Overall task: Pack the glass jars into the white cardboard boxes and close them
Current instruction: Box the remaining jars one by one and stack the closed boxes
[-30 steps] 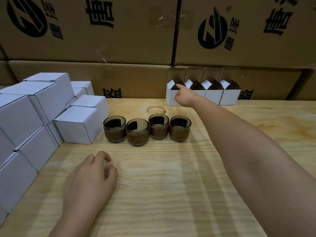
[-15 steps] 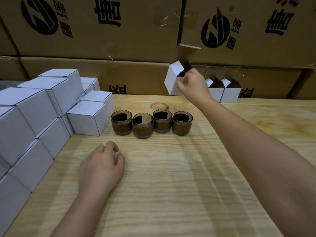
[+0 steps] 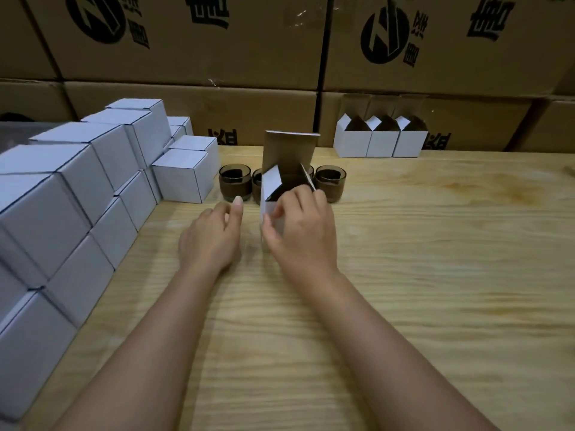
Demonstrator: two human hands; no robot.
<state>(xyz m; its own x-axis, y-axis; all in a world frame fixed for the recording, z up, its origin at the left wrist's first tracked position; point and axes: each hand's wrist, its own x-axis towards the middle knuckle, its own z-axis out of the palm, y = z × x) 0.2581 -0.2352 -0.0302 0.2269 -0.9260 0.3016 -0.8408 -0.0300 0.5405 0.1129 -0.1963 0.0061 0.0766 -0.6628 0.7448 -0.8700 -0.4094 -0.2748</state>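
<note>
Cartons (image 3: 435, 42) with black logos, right hand (image 3: 301, 237) gripping white box (image 3: 271, 183)

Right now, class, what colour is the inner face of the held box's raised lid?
Plain brown: the raised lid of the open box shows best in the head view.

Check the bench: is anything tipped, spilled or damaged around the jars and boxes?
Nothing stands out. The visible glass jars stand upright in a row, the three open boxes at the back sit side by side, and the closed boxes on the left are stacked tidily. The open box in the right hand looks undamaged, flaps up.
</note>
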